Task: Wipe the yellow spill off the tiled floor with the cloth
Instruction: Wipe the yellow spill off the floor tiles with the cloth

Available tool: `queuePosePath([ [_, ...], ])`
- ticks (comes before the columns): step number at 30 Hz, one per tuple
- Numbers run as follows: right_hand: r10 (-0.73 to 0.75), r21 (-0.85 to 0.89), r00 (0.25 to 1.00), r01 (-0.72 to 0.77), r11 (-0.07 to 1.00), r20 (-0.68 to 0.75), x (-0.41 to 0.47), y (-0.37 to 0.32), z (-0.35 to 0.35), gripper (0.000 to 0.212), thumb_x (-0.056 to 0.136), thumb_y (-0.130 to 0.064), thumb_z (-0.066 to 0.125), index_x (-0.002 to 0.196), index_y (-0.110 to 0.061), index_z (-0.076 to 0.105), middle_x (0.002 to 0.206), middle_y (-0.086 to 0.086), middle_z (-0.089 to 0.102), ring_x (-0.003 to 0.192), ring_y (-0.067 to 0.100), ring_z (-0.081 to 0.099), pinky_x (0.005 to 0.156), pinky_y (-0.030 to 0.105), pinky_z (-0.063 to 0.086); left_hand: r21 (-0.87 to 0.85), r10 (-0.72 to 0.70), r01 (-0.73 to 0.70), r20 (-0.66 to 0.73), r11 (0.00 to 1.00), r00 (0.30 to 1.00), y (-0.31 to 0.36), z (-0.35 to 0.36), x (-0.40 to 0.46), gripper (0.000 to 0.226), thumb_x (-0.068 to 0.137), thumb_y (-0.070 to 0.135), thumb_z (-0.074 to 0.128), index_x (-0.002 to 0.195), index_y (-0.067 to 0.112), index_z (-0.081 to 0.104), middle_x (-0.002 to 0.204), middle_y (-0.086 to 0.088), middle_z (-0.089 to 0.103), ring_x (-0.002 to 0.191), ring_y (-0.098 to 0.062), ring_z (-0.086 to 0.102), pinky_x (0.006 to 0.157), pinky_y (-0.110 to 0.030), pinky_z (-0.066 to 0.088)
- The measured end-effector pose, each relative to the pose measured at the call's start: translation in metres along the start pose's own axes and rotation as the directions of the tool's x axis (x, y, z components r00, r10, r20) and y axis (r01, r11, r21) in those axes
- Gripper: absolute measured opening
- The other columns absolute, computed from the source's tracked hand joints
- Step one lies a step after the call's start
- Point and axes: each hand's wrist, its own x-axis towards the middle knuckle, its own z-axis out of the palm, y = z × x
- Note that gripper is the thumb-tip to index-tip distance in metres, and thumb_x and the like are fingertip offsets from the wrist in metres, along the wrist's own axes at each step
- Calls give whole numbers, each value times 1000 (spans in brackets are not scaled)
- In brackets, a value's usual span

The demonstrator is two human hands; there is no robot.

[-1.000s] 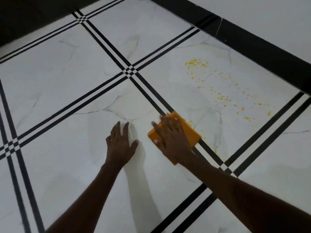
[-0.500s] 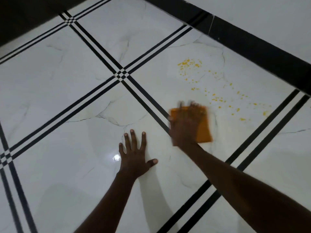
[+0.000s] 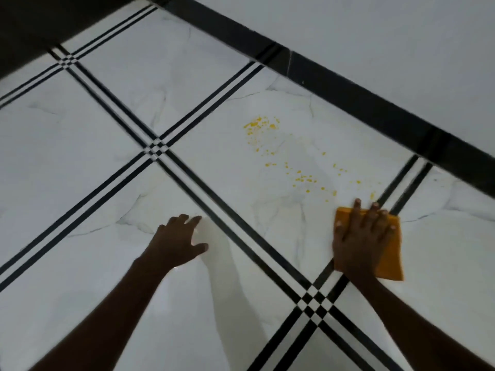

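The right hand (image 3: 360, 238) lies flat with spread fingers on the folded orange cloth (image 3: 389, 253), pressing it onto the white marble-look tiled floor (image 3: 80, 162). The yellow spill (image 3: 302, 179) of little dots sits just beyond the cloth. The left hand (image 3: 176, 243) rests open on the floor.

The right hand (image 3: 359, 236) lies flat with spread fingers on an orange cloth (image 3: 389, 255), pressing it to the white marbled tiled floor (image 3: 80, 156) beside a crossing of black double lines (image 3: 313, 298). The yellow spill (image 3: 294, 162) is scattered as small specks across the tile just beyond the cloth, densest at its far end. The left hand (image 3: 178, 242) rests on the neighbouring tile, fingers loosely extended. A black skirting band (image 3: 348, 95) runs beneath a pale wall (image 3: 375, 36).
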Motion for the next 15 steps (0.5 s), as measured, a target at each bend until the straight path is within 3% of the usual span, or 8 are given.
queuePosePath([
  [4,68,-8,998,-68,998,19,35,-43,6,76,96,-49,36,163,-18,17,167,28,17,154,49,13,122,68,9,-44,64,-66,-29,997,998,20,-28,31,93,88,63,62,161,26,19,165,-8,25,151,-27,24,118,-46,29],
  [8,-131,21,991,131,991,-2,97,-120,14,78,94,-50,34,163,-19,20,167,27,18,155,49,12,122,68,6,-96,103,-119,-158,988,982,27,-31,65,99,85,63,66,161,22,18,166,-14,19,153,-31,18,119,-52,28],
  [12,-331,34,943,332,943,-22,114,-186,24,76,95,-51,35,163,-22,22,169,23,19,156,46,12,124,65,4,-78,93,-108,-175,991,980,59,-9,97,118,73,89,45,162,28,-3,169,-13,-3,156,-31,2,120,-55,18],
  [15,-489,38,872,489,871,-12,82,-132,25,72,98,-50,36,164,-28,16,172,13,15,159,37,7,126,61,7,-2,89,-91,-194,996,977,71,16,105,129,55,100,18,160,31,-12,168,-16,-14,156,-35,-4,119,-55,15],
])
